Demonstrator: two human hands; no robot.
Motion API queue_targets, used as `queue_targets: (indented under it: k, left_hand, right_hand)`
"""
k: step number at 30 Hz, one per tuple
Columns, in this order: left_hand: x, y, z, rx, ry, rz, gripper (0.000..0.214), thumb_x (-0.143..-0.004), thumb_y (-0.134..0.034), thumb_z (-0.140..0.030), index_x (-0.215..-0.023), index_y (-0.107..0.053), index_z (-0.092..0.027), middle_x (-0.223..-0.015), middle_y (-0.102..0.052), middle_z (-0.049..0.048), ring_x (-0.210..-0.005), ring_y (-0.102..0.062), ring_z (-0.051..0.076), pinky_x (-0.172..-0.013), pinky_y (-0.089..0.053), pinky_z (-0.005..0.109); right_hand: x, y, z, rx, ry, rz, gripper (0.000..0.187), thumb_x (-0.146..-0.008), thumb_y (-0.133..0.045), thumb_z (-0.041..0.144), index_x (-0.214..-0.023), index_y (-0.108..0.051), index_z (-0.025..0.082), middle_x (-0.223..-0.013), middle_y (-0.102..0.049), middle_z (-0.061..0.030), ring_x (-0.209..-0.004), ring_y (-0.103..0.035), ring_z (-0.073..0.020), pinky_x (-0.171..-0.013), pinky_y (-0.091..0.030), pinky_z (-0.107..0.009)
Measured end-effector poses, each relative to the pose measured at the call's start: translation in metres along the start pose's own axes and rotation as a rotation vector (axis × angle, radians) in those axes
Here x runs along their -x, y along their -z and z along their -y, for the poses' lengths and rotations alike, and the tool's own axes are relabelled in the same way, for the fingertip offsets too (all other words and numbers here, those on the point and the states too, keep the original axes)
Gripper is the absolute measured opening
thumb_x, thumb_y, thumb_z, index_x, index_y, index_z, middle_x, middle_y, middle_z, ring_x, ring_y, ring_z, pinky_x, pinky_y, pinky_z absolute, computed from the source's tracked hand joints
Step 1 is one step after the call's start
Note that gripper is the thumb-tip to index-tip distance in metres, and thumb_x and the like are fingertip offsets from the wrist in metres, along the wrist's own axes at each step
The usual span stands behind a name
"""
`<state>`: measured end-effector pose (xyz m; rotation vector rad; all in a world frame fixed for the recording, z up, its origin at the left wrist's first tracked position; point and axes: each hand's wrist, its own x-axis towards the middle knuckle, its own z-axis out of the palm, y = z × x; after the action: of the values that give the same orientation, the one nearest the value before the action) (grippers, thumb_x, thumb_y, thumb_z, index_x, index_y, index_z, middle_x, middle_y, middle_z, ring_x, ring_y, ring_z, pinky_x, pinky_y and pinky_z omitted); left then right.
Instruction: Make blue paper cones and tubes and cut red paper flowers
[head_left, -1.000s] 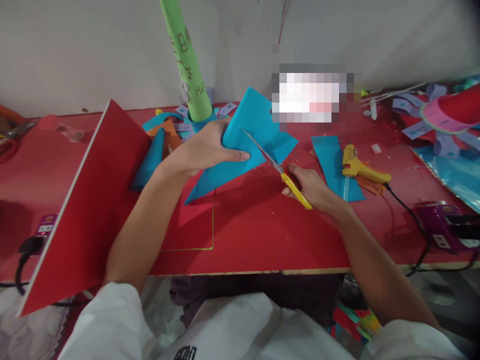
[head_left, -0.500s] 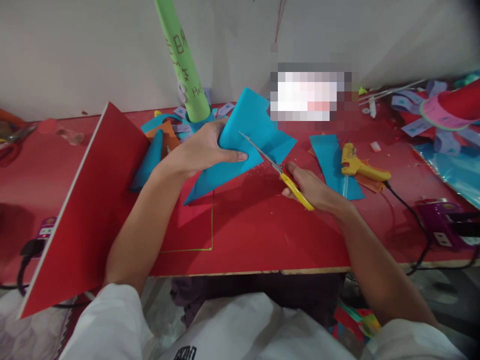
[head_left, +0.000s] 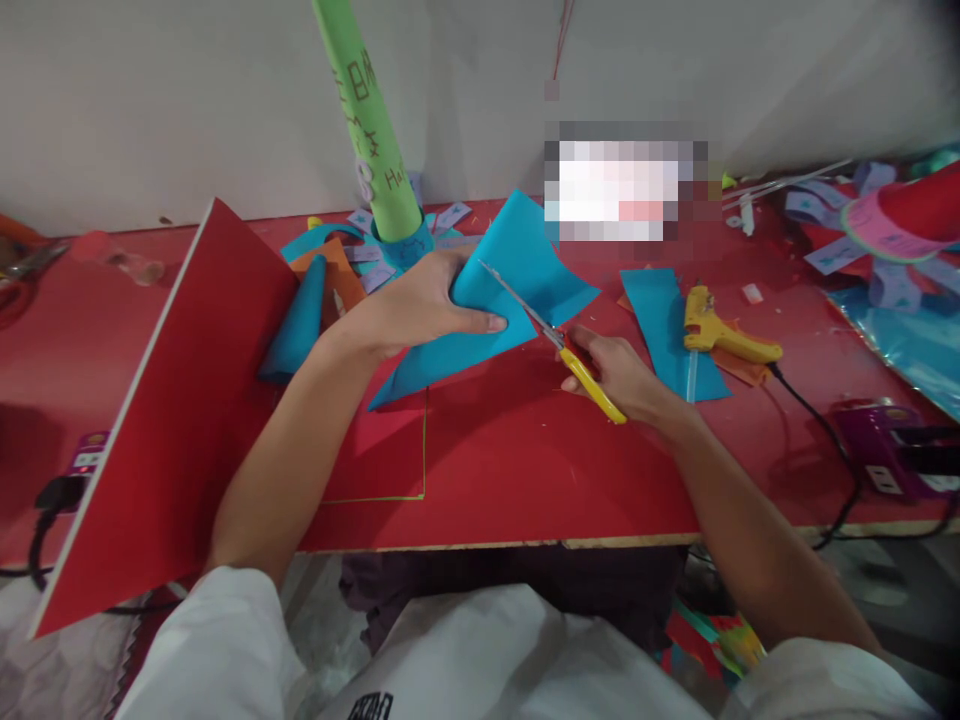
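Pinching blue sheet (head_left: 517, 270) in left hand (head_left: 420, 305), right hand (head_left: 615, 375) gripping scissors (head_left: 555, 340)

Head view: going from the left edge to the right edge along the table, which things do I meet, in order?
Red board → blue cone → left hand on the blue paper → right hand with the scissors → yellow glue gun → purple power strip.

Glue gun (head_left: 724, 335) right of scissors (head_left: 559, 343)

Blue sheet (head_left: 525, 262) swung rightward; left hand (head_left: 421, 302) slightly lower.
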<state>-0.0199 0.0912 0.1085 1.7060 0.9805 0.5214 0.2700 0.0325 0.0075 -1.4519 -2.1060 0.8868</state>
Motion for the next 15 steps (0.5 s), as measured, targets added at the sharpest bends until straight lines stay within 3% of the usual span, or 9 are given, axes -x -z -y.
queue_targets:
  k: [4,15]
  left_hand:
    - [0.0006,-0.0006,-0.0016,0.023,-0.010,0.008,0.066,-0.079,-0.093,-0.042,-0.135,-0.069,-0.017,-0.127,-0.081,0.0095,-0.110,-0.077,0.031,-0.098,-0.065,0.051]
    - [0.0025,-0.0018,-0.0027,0.069,-0.001,0.010,0.049,-0.079,-0.093,-0.039,-0.122,-0.075,-0.024,-0.117,-0.083,0.0043,-0.107,-0.075,0.031,-0.101,-0.062,0.058]
  right_hand:
    - [-0.0004,-0.0018,-0.0013,0.010,0.029,-0.052,0.054,-0.081,-0.078,0.073,-0.092,-0.061,0.023,-0.072,-0.063,-0.0019,-0.064,-0.054,-0.0190,-0.059,-0.037,-0.031]
    - [0.0016,0.0015,0.0009,0.045,0.010,-0.156,0.071,-0.076,-0.068,0.092,-0.072,-0.050,0.024,-0.060,-0.040,0.0031,-0.058,-0.034,-0.0142,-0.054,-0.031,-0.032]
